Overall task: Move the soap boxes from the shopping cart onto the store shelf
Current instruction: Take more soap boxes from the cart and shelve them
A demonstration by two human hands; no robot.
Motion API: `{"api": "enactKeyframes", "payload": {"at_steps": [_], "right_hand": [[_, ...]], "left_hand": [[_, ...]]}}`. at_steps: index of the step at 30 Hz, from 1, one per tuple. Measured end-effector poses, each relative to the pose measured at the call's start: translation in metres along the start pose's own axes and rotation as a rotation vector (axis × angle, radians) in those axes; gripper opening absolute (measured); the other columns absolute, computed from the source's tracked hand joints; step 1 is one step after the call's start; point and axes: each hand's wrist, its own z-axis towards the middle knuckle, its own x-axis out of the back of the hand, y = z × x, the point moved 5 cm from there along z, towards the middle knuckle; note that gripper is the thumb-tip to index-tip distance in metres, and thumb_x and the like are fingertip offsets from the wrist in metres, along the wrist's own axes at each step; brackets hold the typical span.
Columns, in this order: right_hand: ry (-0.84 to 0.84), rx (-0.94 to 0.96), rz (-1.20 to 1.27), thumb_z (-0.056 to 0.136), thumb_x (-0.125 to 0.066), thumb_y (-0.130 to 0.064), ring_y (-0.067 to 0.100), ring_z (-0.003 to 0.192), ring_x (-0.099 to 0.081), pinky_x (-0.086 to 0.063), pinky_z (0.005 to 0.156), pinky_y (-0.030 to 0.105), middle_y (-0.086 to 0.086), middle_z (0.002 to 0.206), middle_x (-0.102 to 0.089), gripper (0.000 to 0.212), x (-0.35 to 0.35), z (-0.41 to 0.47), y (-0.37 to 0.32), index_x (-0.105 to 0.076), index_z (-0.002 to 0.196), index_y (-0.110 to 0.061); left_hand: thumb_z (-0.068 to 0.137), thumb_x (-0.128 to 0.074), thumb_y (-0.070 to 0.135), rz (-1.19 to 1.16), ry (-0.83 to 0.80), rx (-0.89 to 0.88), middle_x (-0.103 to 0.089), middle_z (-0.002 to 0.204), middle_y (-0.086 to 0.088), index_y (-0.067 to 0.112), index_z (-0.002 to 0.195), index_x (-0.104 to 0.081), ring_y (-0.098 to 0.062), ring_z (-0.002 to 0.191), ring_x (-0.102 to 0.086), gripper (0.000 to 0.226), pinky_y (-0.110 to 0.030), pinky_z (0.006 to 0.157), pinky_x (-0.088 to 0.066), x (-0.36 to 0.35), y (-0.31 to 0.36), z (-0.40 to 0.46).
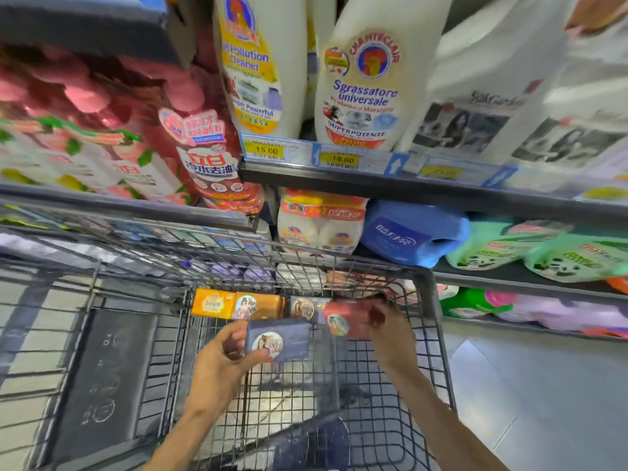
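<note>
Fingers of the left hand grip a navy soap box; right hand grips a red one inside the cart.

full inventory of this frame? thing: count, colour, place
navy box: 1, dark blue, held above the cart floor
red box: 1, red, held at the cart's far end
soap boxes: at least 3, orange, amber and dark, in a row against the cart's far wall
cart: 1, dark wire, below the shelves
white bottles: 2, white, upper shelf, above tags 15.00 and 18.00
red pouches: several, red and pink, upper left
blue jug: 1, blue, middle shelf
green pouches: 2 or more, green, middle shelf right
left hand: 1, grips the navy box
right hand: 1, grips the red box
</note>
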Motion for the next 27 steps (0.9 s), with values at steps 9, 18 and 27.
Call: {"api": "enactKeyframes", "payload": {"at_steps": [9,18,27], "right_hand": [[0.059,0.044,0.331,0.067,-0.087,-0.030,0.009,0.088,-0.069,-0.054,0.079,0.029,-0.016,0.090,-0.071,0.041,0.126,-0.091,-0.045,-0.065,0.100,-0.040],[0.319,0.112,0.563,0.071,-0.078,0.012,0.004,0.072,-0.070,-0.054,0.063,0.017,-0.004,0.080,-0.078,0.040,0.345,-0.239,-0.064,-0.070,0.102,-0.013],[0.683,0.103,0.586,0.074,-0.075,0.014,-0.007,0.074,-0.067,-0.051,0.068,0.009,-0.013,0.077,-0.075,0.038,0.526,-0.384,0.021,-0.069,0.106,-0.005]], "left_hand": [[0.058,-0.093,0.012,-0.076,-0.092,-0.185,-0.072,0.104,0.012,0.020,0.116,-0.066,-0.002,0.092,-0.068,0.065,-0.012,0.069,-0.056,0.017,0.131,-0.066],[0.067,-0.074,-0.025,-0.048,-0.336,-0.411,-0.072,0.097,0.005,0.016,0.102,-0.062,0.012,0.077,-0.066,0.056,-0.010,0.071,-0.054,-0.073,0.310,-0.169],[0.065,-0.088,-0.003,0.062,-0.663,-0.683,-0.073,0.104,-0.002,0.005,0.119,-0.061,-0.002,0.090,-0.071,0.061,-0.010,0.075,-0.053,-0.243,0.444,-0.302]]}}
